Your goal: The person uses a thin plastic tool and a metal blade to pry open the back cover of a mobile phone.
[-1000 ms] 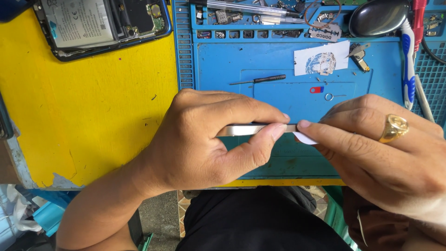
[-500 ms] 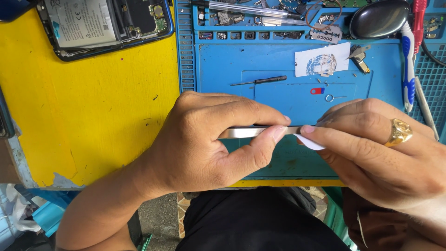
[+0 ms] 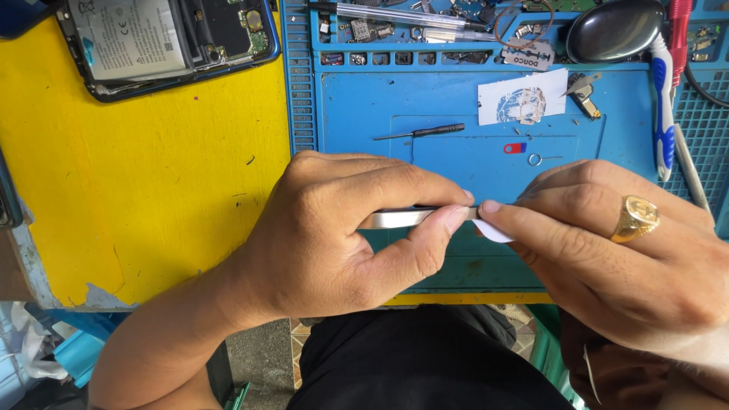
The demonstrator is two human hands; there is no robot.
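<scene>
- The left hand point(image 3: 342, 235) is clamped on a thin silver device point(image 3: 402, 219) held edge-on at the centre of the frame, thumb below and fingers above.
- The right hand point(image 3: 615, 258), wearing a gold ring point(image 3: 635, 218), pinches a small white pick point(image 3: 493, 231) against the device's right end.
- Behind them on the blue mat point(image 3: 440, 167) lies a small screwdriver point(image 3: 421, 133).
- An opened phone point(image 3: 167, 42) sits upper left on the yellow table point(image 3: 152, 190).

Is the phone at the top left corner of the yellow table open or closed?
Open. The phone lies with its back cover off: a large white-labelled battery and bare circuit parts show inside its dark frame.
</scene>
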